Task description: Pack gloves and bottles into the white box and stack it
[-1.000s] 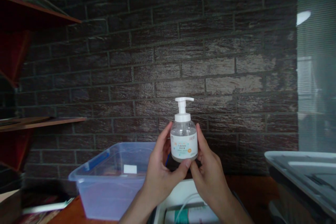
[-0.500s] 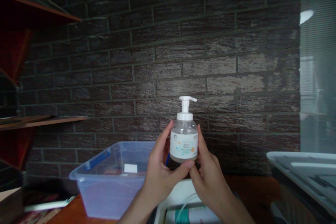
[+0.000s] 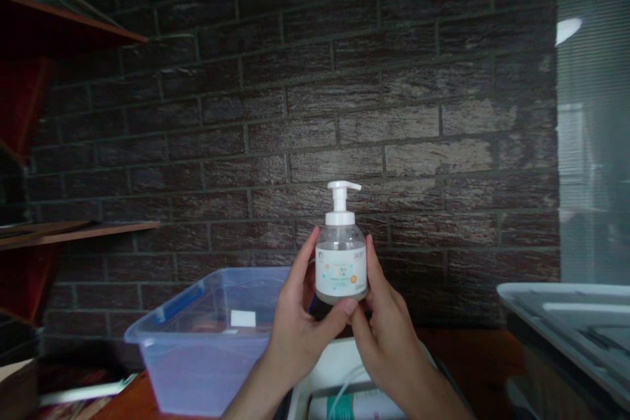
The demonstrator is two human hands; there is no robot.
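A clear pump bottle [image 3: 340, 269] with a white pump head and a white printed label is held up in front of the brick wall. My left hand [image 3: 300, 318] grips its left side, the thumb under the base. On the other side my right hand [image 3: 386, 321] holds it, fingers along the wall of the bottle and thumb near the bottom. It stands nearly upright, spout pointing right. Below my hands is a white container [image 3: 332, 362], holding a white and green cylindrical item [image 3: 364, 405] that my right wrist partly hides.
To the left stands a translucent bluish plastic bin [image 3: 191, 367] on a brown wooden surface [image 3: 130, 400]. A lidded box [image 3: 571, 315] is at the right. Red-brown shelves [image 3: 79, 20] jut out on the left, and a dark brick wall [image 3: 315, 79] closes off the back.
The bottle has turned slightly in my hands and sits a little further left in the view. The whole scene has shifted slightly left too. Both hands keep their hold.
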